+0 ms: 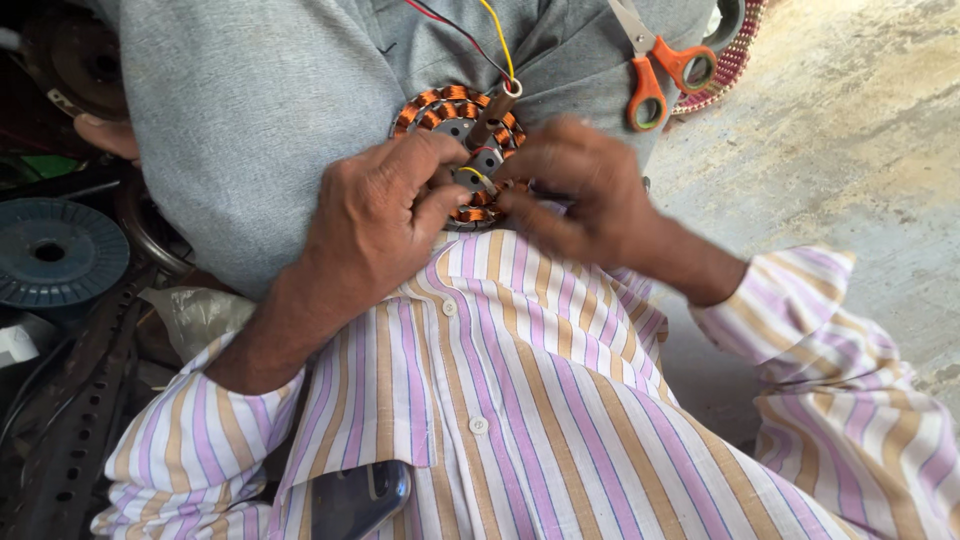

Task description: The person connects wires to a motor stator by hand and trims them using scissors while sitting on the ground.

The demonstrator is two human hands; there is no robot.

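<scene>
A round motor stator (pixel 452 110) with copper-coloured windings rests on my lap, on grey trousers. My left hand (pixel 375 210) grips its near left rim with thumb and fingers. My right hand (pixel 575 185), blurred with motion, touches the stator's right side with its fingertips close to a small yellow wire (pixel 474 175). Red and yellow wires (pixel 470 35) run up from the stator's centre. Whether the right fingers pinch a wire is hidden.
Orange-handled scissors (pixel 655 70) lie on my right thigh. A dark round disc (pixel 55 250) and black metal parts sit at the left. A phone (pixel 360 495) pokes from my striped shirt pocket. Concrete floor (pixel 850 130) spreads to the right.
</scene>
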